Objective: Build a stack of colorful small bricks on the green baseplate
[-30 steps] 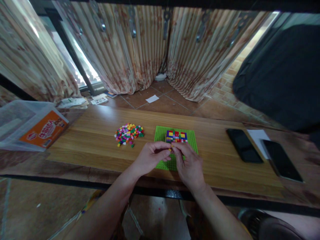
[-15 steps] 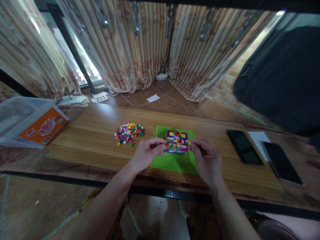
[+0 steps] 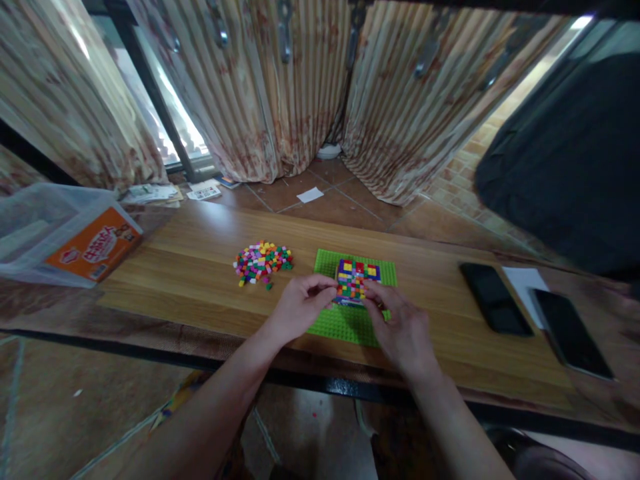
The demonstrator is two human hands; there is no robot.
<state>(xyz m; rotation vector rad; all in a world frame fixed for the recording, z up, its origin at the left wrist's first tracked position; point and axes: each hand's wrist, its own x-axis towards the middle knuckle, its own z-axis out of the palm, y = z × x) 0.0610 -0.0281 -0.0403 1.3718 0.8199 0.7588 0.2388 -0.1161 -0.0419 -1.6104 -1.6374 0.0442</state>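
Observation:
A low block build (image 3: 359, 275) of small coloured bricks stands on a green studded baseplate (image 3: 345, 328). Blue edging, red and yellow squares show along its far side. My left hand (image 3: 303, 303) is at the build's left edge, thumb and forefinger pinched together; what lies between them is hidden. Over the right front part of the build, my right hand (image 3: 403, 327) has its thumb and forefinger closed at the bricks, partly covering them. A small brick seems to be in this pinch, though the fingertips mostly hide it.
Left of the baseplate lies a heap of loose bricks (image 3: 263, 261). A clear plastic bin (image 3: 55, 227) with an orange label stands at the far left. Two dark phones (image 3: 495, 299) and white paper (image 3: 523, 287) are at the right. The wooden board (image 3: 200, 293) has a dark front edge.
My hands first met in front of the build, then parted to either side, with a yellow brick at my right fingertips. Now my right hand has come left over the build.

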